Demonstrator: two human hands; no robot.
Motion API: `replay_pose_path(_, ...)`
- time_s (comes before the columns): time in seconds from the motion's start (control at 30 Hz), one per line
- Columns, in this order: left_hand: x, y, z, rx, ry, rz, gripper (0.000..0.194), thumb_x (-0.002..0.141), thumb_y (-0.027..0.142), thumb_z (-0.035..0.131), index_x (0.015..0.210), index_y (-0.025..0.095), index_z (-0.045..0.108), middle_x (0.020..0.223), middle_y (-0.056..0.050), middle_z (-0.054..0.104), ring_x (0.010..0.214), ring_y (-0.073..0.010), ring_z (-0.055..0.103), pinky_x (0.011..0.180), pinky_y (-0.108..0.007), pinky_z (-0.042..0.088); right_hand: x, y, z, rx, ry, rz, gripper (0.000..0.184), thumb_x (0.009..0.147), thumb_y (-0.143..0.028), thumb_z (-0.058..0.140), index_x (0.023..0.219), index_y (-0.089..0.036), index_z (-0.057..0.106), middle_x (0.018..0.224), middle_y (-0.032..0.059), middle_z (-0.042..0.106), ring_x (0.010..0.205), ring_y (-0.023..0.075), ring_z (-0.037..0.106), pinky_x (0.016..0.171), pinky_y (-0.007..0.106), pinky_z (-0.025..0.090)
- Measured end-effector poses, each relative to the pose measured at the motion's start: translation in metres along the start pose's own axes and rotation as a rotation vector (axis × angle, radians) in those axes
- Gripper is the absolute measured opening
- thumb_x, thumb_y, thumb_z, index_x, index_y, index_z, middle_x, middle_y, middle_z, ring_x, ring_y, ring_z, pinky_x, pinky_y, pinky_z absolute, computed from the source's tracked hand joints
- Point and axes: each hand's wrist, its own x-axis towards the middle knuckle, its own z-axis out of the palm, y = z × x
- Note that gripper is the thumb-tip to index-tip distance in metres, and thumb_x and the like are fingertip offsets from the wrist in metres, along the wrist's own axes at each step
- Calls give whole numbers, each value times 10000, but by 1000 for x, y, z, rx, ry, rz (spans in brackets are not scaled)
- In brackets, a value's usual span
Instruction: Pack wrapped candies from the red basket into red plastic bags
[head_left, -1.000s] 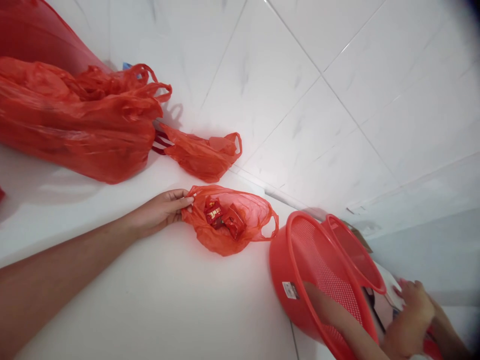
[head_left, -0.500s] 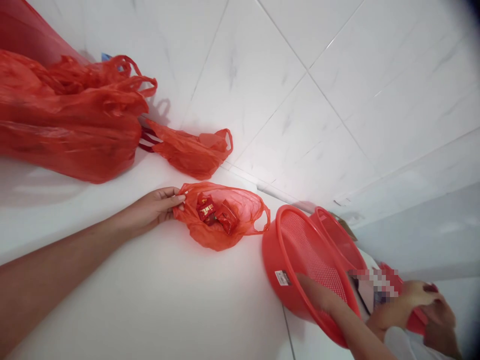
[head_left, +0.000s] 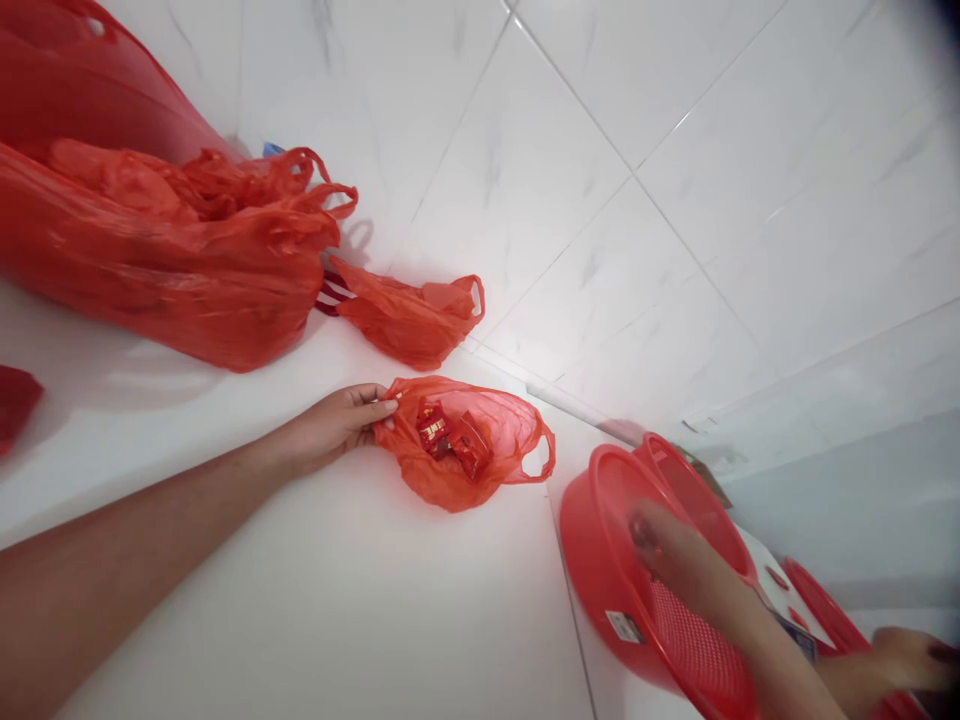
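In the head view, the person's two hands are well apart: the left hand (head_left: 341, 428) is clamped on the rim of one open red bag (head_left: 427, 485), pinching it between thumb and fingers, while the right hand (head_left: 664, 540), blurred, is over the near basket (head_left: 600, 575); whether its fingers are closed on something I cannot tell. The open bag lies on the white tabletop (head_left: 337, 600), and at least two red packets (head_left: 454, 440) show inside it. Two more bags lie beyond the left hand, one small bag (head_left: 409, 320) near the wall (head_left: 555, 200) and one large bag (head_left: 202, 290). Two round perforated baskets show on the right, the far basket (head_left: 697, 500) just behind the near one. At the lower right is one hand of another person (head_left: 907, 660), blurred. A dark seam (head_left: 576, 610) marks the tabletop's right edge, with the near basket just past it; the open bag's one visible handle loop (head_left: 547, 450) reaches nearly to that edge. The widest open room stretches below the bag; the gap toward the small bag is narrow.
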Motion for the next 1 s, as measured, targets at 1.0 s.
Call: replay_pose_path(1.0, -3, 6, 3, -16, 62, -35, 141, 762, 267, 702, 755, 175, 595, 671, 15, 588, 597, -87, 541, 602, -197, 439, 58, -156, 151, 432, 445, -660, 165, 906, -267, 477, 937, -176, 610, 870, 73, 584, 815, 214, 523, 738, 376, 452)
